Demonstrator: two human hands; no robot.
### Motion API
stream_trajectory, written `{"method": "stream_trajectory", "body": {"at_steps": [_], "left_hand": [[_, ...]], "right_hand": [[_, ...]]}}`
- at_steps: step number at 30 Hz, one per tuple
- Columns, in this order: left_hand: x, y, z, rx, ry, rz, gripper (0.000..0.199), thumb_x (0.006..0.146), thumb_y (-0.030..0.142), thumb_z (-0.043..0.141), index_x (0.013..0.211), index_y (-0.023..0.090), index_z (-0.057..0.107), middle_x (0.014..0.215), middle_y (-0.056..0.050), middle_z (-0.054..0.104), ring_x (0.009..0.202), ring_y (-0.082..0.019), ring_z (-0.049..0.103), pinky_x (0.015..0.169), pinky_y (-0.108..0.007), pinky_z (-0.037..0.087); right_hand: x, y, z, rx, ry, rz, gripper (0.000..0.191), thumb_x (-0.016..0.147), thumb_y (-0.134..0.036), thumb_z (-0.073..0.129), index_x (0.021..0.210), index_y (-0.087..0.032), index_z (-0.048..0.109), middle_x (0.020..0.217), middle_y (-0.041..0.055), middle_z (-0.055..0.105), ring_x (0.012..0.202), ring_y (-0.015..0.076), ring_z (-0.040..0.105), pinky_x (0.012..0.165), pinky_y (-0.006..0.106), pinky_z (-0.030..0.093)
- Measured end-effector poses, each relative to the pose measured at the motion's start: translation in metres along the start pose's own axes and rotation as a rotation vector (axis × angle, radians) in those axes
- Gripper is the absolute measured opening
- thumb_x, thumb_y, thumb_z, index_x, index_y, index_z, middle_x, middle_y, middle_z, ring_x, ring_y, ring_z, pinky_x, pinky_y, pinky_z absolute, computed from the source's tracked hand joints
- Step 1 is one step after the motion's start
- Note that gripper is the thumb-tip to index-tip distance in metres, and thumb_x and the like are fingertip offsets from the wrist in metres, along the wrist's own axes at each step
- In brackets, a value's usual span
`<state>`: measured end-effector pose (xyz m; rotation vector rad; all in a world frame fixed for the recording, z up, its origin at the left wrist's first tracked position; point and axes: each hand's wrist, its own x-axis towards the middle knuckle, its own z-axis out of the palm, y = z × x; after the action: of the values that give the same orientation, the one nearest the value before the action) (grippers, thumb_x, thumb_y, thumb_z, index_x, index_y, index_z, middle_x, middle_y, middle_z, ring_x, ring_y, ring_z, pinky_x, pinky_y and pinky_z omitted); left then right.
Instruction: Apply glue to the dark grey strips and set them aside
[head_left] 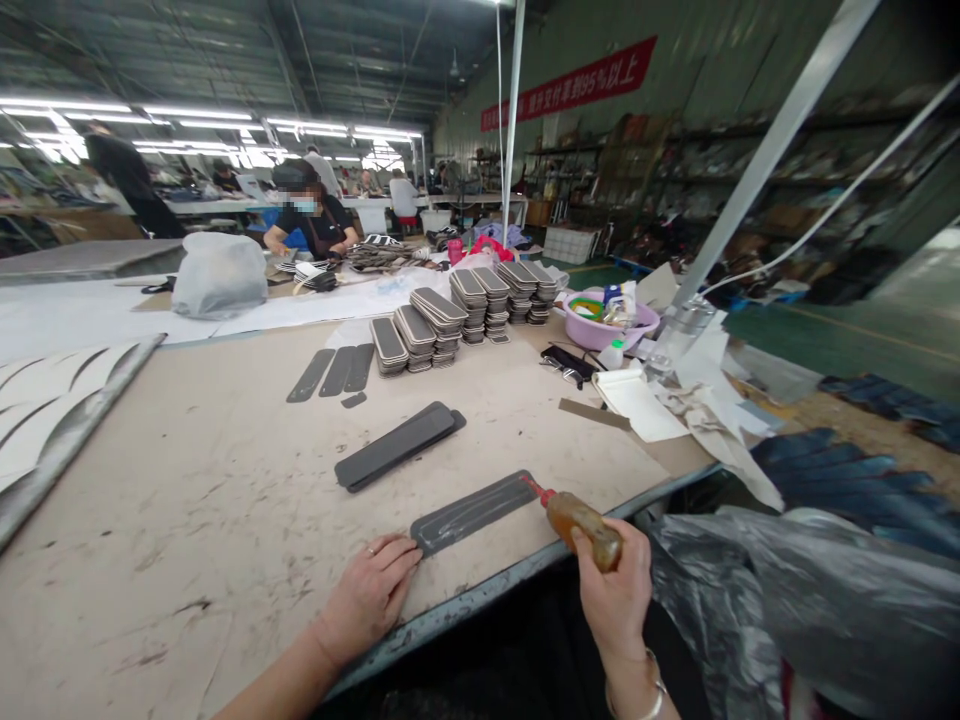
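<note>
My right hand (619, 580) is wrapped round a squeeze bottle (581, 528) of amber liquid, probably glue. Its red nozzle points at the far right end of a long dark grey panel (472, 515) with rounded corners. A thin wet line of shiny liquid runs along the panel's face. At the near left end of that panel, the closed fingers of my left hand (375, 585) hold its corner against the table. Just beyond lies a small pile of similar dark panels (401, 445), slightly fanned.
Several stacks of light-edged panels (431, 320) stand farther back, with loose dark pieces (330, 372) beside them. A purple basin (607, 325), glasses (564, 368) and a paper pad (637, 400) lie at the right. Across the table a co-worker (311, 215) handles pieces. The table edge (517, 585) runs close to me.
</note>
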<state>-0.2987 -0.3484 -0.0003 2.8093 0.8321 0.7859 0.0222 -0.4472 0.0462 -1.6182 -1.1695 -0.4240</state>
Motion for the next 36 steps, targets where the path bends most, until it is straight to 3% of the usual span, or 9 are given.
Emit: {"method": "stream_trajectory", "body": {"at_steps": [7, 15, 23, 27, 36], "left_hand": [[0.000, -0.003, 0.000, 0.012, 0.025, 0.037, 0.029, 0.091, 0.011, 0.046, 0.114, 0.016, 0.064, 0.113, -0.009, 0.065, 0.107, -0.021, 0.056, 0.094, -0.037, 0.051], [0.003, -0.002, -0.001, 0.020, 0.038, 0.039, 0.028, 0.091, 0.012, 0.047, 0.113, 0.016, 0.064, 0.112, -0.009, 0.066, 0.105, -0.021, 0.057, 0.092, -0.037, 0.051], [0.002, 0.000, -0.002, 0.025, 0.033, 0.030, 0.029, 0.090, 0.012, 0.046, 0.111, 0.016, 0.066, 0.110, -0.009, 0.066, 0.103, -0.021, 0.058, 0.091, -0.037, 0.053], [0.003, 0.002, -0.003, 0.033, 0.046, 0.034, 0.029, 0.091, 0.012, 0.045, 0.110, 0.015, 0.066, 0.109, -0.008, 0.067, 0.103, -0.021, 0.059, 0.092, -0.037, 0.053], [0.002, 0.000, 0.000, 0.022, 0.038, 0.021, 0.028, 0.092, 0.013, 0.046, 0.111, 0.016, 0.066, 0.110, -0.009, 0.067, 0.104, -0.022, 0.059, 0.092, -0.039, 0.054]], "right_hand": [[0.005, 0.006, 0.010, -0.018, -0.031, -0.029, 0.024, 0.091, -0.035, 0.061, 0.104, -0.016, 0.054, 0.096, 0.0091, 0.054, 0.091, 0.0235, 0.051, 0.082, 0.038, 0.045], [-0.002, 0.009, -0.003, -0.040, -0.007, 0.000, 0.025, 0.090, -0.037, 0.063, 0.102, -0.016, 0.056, 0.095, 0.0092, 0.055, 0.090, 0.0238, 0.052, 0.083, 0.039, 0.045], [-0.013, -0.004, -0.010, 0.027, -0.091, -0.008, 0.023, 0.090, -0.035, 0.063, 0.102, -0.017, 0.056, 0.095, 0.0077, 0.054, 0.090, 0.0224, 0.052, 0.083, 0.037, 0.044], [-0.020, -0.002, -0.004, 0.103, -0.094, 0.104, 0.029, 0.088, -0.039, 0.065, 0.106, -0.018, 0.055, 0.099, 0.0070, 0.054, 0.090, 0.0218, 0.053, 0.080, 0.035, 0.044], [-0.014, 0.003, -0.003, 0.033, 0.133, 0.360, 0.045, 0.081, -0.050, 0.069, 0.107, -0.016, 0.056, 0.100, 0.0083, 0.055, 0.088, 0.0236, 0.054, 0.080, 0.037, 0.044]]}}
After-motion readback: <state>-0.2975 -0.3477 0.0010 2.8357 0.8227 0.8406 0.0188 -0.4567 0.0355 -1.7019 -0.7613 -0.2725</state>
